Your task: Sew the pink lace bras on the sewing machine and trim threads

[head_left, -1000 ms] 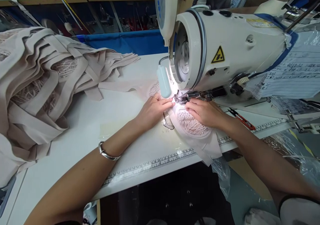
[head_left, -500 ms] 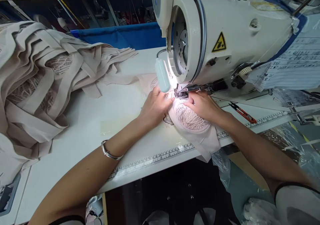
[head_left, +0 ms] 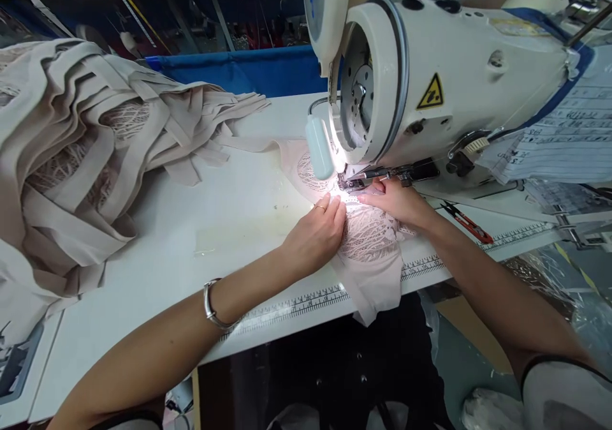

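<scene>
A pale pink lace garment piece (head_left: 370, 235) lies under the needle area of a white sewing machine (head_left: 471, 66), its lower end draped over the table's front edge. My left hand (head_left: 318, 232) is closed on the cloth just in front of the presser foot (head_left: 352, 185), fingers close together. On the foot's right side, my right hand (head_left: 399, 201) grips the lace between thumb and fingers, its fingertips partly hidden by the machine's attachment. A small lamp (head_left: 319, 149) lights the stitching spot.
A large heap of matching pink pieces (head_left: 86, 155) covers the table's left side, with a strip running to the machine. Red-handled thread snips (head_left: 467, 222) lie right of my right hand. A ruler strip (head_left: 306, 302) lines the front edge. Written papers (head_left: 559, 146) hang at the right.
My left hand has moved from beside the presser foot toward me, in front of it. The lace now lies more bunched between my hands. My right hand stays by the foot with its thumb shifted.
</scene>
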The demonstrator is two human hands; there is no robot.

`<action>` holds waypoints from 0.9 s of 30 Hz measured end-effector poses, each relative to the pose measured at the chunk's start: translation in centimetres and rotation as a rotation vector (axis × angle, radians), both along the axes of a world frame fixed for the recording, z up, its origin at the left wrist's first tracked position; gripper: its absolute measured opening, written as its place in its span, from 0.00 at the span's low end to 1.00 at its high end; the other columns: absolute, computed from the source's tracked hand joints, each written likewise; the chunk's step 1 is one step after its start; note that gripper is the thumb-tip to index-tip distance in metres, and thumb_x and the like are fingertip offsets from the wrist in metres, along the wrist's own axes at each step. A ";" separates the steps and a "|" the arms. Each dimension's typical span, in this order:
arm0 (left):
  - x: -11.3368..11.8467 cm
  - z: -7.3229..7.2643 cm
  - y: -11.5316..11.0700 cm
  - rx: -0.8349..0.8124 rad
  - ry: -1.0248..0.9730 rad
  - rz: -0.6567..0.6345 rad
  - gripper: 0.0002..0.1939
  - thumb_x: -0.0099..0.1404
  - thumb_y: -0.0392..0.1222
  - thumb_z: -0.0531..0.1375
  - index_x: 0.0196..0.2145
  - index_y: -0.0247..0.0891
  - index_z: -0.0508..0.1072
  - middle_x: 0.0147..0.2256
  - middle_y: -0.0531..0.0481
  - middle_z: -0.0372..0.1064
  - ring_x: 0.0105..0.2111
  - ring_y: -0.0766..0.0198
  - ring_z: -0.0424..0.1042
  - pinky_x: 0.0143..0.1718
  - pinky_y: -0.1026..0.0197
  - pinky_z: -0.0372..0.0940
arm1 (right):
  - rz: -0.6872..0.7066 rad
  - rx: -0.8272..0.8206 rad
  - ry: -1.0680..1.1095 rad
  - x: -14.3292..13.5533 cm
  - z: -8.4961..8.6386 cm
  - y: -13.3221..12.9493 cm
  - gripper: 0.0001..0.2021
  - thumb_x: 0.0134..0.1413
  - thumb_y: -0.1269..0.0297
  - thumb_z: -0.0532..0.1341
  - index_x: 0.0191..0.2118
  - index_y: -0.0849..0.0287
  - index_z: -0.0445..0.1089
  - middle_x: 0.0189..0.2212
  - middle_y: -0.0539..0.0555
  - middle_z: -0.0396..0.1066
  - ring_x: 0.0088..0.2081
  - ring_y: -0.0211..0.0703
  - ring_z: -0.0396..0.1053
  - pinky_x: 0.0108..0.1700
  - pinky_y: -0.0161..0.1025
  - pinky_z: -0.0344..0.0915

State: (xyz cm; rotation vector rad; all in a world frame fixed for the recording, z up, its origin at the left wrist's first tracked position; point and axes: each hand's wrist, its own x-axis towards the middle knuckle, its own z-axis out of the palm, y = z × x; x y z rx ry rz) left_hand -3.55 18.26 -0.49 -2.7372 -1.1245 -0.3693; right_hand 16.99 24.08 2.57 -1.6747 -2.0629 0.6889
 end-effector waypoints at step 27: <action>-2.3 -1.0 1.5 -0.119 -0.202 -0.076 0.22 0.71 0.25 0.46 0.61 0.23 0.64 0.61 0.28 0.67 0.64 0.47 0.66 0.59 0.46 0.72 | 0.462 0.443 -0.417 1.5 -1.3 -1.5 0.23 0.65 0.72 0.51 0.58 0.52 0.75 0.34 0.54 0.73 0.34 0.43 0.68 0.35 0.39 0.61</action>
